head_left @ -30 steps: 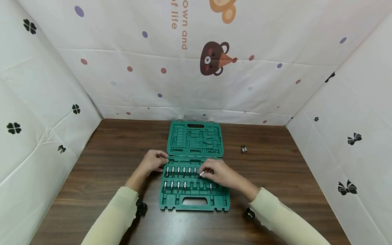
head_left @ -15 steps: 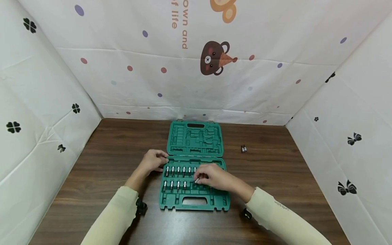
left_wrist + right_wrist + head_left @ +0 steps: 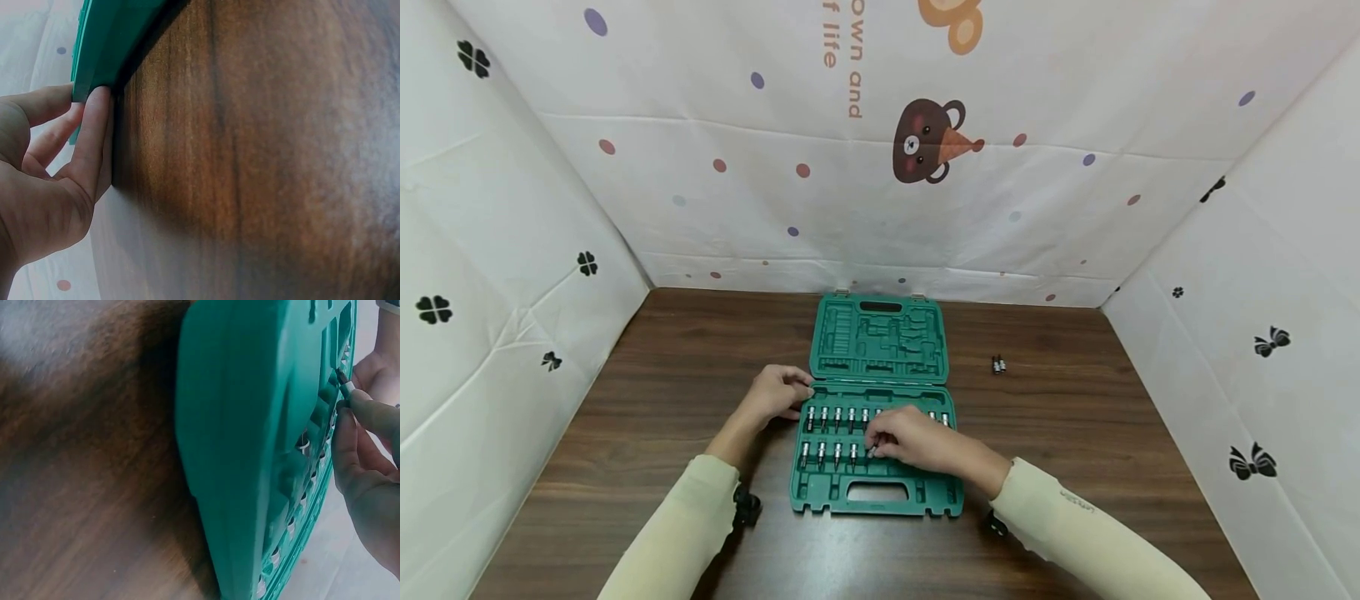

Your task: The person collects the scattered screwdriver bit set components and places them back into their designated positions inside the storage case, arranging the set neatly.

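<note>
A green socket case [image 3: 820, 492] lies opened out on the table. My left hand [image 3: 775, 392] holds its left side near the hinge, the thumb over the edge and fingers against the side wall [image 3: 103, 53]. Over the lower row, my right hand [image 3: 912, 437] pinches a small bit socket [image 3: 346, 386], silver with a dark tip, between thumb and fingers. The bit socket is tilted, right at the slots. Several other bit sockets [image 3: 838, 419] stand in the upper row, and more [image 3: 837, 455] in the lower row's left part. The right hand hides some slots.
Two loose bit sockets [image 3: 998, 365] lie on the brown wooden table [image 3: 1037, 400], right of the case. The moulded lid [image 3: 842, 333] lies back toward the rear wall. White printed sheets [image 3: 737, 208] enclose the table at the back and both sides.
My right hand has moved left and toward me with the bit socket, from the upper row to the lower row. The left hand has stayed at the case's edge.
</note>
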`<action>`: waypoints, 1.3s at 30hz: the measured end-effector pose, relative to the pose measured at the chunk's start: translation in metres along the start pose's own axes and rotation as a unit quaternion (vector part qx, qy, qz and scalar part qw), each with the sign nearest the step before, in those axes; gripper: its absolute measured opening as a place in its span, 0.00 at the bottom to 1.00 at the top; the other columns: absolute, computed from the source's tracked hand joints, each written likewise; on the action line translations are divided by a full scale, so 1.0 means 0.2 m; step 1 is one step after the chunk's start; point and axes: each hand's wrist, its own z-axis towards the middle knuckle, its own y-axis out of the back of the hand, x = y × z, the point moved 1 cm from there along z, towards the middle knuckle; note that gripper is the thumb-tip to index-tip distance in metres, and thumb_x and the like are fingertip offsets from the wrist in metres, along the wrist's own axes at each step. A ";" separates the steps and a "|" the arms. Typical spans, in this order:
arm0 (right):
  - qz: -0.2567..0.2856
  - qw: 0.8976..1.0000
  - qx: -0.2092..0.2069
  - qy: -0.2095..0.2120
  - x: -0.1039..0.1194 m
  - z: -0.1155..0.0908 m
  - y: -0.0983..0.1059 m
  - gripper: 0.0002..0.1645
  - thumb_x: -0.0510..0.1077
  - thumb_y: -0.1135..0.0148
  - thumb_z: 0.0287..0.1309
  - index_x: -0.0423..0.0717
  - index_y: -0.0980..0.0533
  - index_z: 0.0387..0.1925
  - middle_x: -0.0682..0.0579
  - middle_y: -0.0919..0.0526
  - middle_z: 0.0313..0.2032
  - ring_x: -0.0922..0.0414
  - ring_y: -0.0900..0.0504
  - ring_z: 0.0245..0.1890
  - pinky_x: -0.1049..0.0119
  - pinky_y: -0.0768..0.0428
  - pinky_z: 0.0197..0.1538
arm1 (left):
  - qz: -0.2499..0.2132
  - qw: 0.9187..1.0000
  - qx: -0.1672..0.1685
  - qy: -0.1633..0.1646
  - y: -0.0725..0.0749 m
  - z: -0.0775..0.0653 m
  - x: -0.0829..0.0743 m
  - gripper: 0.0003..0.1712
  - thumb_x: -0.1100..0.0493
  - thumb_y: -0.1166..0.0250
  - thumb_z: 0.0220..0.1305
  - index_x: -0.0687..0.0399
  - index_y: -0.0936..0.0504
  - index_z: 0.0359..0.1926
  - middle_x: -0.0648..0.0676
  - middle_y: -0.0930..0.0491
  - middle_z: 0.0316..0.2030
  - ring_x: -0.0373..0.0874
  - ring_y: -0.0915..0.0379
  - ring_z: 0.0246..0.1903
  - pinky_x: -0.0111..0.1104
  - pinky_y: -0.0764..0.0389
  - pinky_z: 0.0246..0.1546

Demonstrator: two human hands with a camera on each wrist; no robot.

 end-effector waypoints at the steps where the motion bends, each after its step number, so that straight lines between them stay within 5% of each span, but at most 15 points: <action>1: -0.003 1.000 0.002 0.001 0.00 0.00 0.00 0.02 0.41 0.33 0.69 0.50 0.16 0.41 0.59 0.15 0.40 0.69 0.24 0.36 0.76 0.20 0.41 | 0.000 1.000 0.000 0.000 0.00 0.00 0.00 0.15 0.63 0.37 0.74 0.61 0.16 0.57 0.64 0.19 0.57 0.52 0.17 0.48 0.42 0.10 0.38; 18: -0.030 1.000 -0.001 0.000 0.02 0.02 -0.03 0.02 0.42 0.33 0.70 0.52 0.17 0.38 0.60 0.18 0.40 0.67 0.23 0.39 0.75 0.19 0.42 | -0.005 1.000 0.000 0.000 0.00 0.01 0.00 0.15 0.63 0.36 0.73 0.61 0.16 0.57 0.64 0.19 0.57 0.51 0.17 0.48 0.41 0.10 0.38; 39: -0.009 0.991 -0.008 -0.132 0.05 0.10 -0.02 0.14 0.41 0.22 0.57 0.48 0.16 0.45 0.54 0.17 0.40 0.60 0.19 0.41 0.68 0.17 0.44 | 0.003 1.000 -0.007 0.002 0.00 0.00 -0.01 0.13 0.63 0.36 0.73 0.60 0.15 0.55 0.63 0.18 0.56 0.51 0.17 0.47 0.41 0.10 0.37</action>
